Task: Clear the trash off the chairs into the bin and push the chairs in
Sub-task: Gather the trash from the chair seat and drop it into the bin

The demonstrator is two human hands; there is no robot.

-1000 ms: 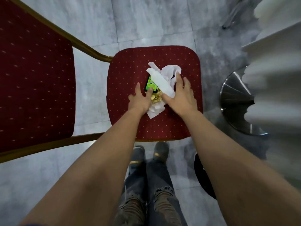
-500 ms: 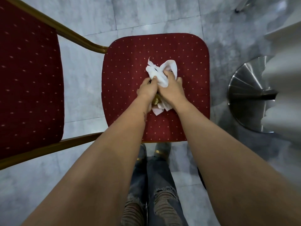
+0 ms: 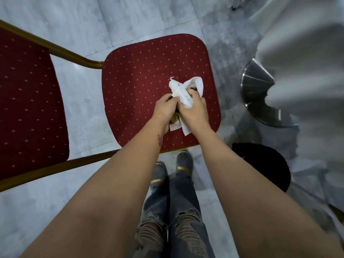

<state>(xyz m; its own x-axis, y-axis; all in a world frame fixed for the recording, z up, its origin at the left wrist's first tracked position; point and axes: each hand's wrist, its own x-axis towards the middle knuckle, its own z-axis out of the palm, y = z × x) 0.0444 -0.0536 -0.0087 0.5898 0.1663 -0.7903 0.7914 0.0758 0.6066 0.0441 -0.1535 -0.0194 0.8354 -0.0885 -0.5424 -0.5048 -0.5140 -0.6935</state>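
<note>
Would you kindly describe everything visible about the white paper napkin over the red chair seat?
The white paper napkin is thin and crumpled, bunched into a wad. The left hand and right hand both grip it over the red dotted chair seat. Loose corners stick out above and below the hands; brownish scraps show in its folds.

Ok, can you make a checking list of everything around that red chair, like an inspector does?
Surface: red dotted chair seat, with trash lying on it.
Job's things: white napkins bunched up, brownish bits beneath them; black round bin, probably, on the floor to the right.
Clutter: nothing seen besides the trash.
Hands: left hand and right hand both grip the napkins.
Cables: nothing seen.
Surroundings: grey tiled floor, metal table base, white tablecloth, chair backrest at left.
</note>
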